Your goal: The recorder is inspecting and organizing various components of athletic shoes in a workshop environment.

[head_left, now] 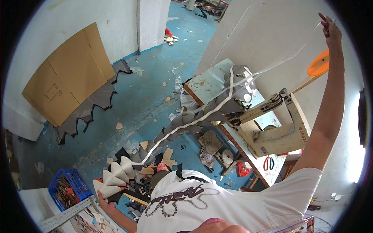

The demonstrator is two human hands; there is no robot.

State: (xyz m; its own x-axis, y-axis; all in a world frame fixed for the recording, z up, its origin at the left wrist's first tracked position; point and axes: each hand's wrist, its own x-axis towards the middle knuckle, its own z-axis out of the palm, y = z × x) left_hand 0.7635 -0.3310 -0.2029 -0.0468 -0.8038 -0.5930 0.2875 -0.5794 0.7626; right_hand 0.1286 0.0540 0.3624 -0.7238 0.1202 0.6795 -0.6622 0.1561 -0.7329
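My right hand (331, 31) is raised high at the upper right, its fingers drawn together at the end of a long clear plastic strip (283, 58). The strip slants down to grey pieces on the sewing machine table (211, 79). A long chain of overlapping grey pieces (167, 136) with a white band along it hangs from the table down to the left. At the lower left, my left hand (105, 202) grips the edge of a stack of cream-coloured pointed pieces (114, 176). Part of its fingers is hidden by them.
The cream sewing machine (272, 136) stands at the right, with scissors (268, 163) beside it. A blue plastic basket (77, 182) of scraps is at the lower left. A cardboard sheet (70, 73) leans against the wall. Scraps litter the blue floor (136, 101).
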